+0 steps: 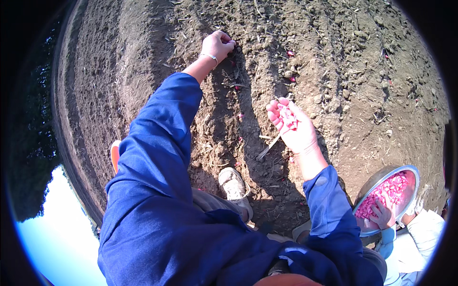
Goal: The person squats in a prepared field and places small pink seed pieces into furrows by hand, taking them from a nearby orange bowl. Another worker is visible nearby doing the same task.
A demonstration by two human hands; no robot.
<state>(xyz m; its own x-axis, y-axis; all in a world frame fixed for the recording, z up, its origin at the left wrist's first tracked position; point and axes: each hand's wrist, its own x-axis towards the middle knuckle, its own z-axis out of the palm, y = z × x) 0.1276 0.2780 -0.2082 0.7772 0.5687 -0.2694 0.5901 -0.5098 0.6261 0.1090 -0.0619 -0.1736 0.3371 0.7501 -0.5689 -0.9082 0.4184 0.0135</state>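
My left hand [216, 46], with a thin bracelet at the wrist, reaches far forward over a furrow [247, 96]. Its thumb and fingers are pinched on what looks like a small pink clove [233, 42], partly hidden. Nearer my body, my right hand [298, 134] is turned palm up. A small heap of pink cloves [288, 118], like garlic cloves, rests in its cupped fingers. Single pink cloves lie spaced along the furrow below my left hand, such as one clove [237, 88]. Another spaced line holds a clove [292, 78] beyond my right hand.
At the right, another person's hand [383, 214] reaches into a metal bowl [411, 169] of pink cloves. My shoe [232, 182] stands in the soil. A dry stalk [269, 146] lies by my right hand. Clods and straw cover the ridged ground [143, 71]. An orange object [115, 155] shows behind my left sleeve.
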